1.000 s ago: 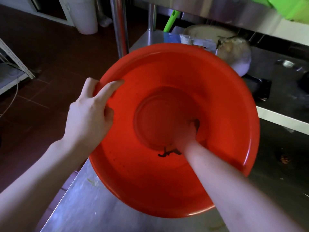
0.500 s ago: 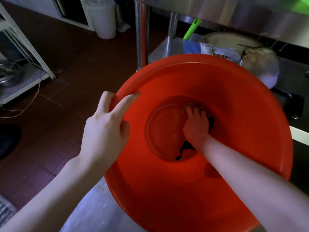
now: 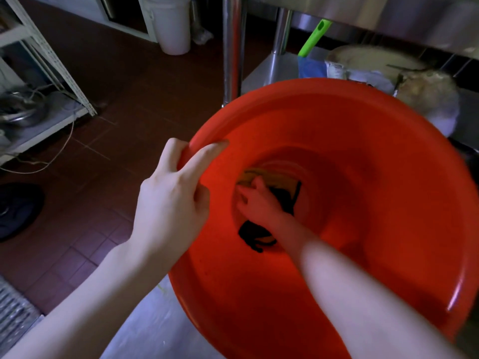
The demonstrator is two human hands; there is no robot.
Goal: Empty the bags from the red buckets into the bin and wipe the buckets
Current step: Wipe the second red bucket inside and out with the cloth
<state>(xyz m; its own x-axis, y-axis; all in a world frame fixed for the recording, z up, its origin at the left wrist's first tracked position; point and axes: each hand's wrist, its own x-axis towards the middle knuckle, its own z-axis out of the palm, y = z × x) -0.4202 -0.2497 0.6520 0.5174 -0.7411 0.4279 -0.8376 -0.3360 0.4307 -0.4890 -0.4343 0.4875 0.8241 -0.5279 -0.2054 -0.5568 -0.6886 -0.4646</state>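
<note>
The red bucket [image 3: 363, 177] stood tilted at the left edge of the steel table [image 3: 155, 327]. The left hand [image 3: 171, 203] clasped its left rim. Inside, at the bottom, the right hand [image 3: 259, 203] pressed a dark cloth [image 3: 252, 233], fingers spread flat.

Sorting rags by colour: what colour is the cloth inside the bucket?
The cloth is black, head view, under the right hand in the red bucket.
</note>
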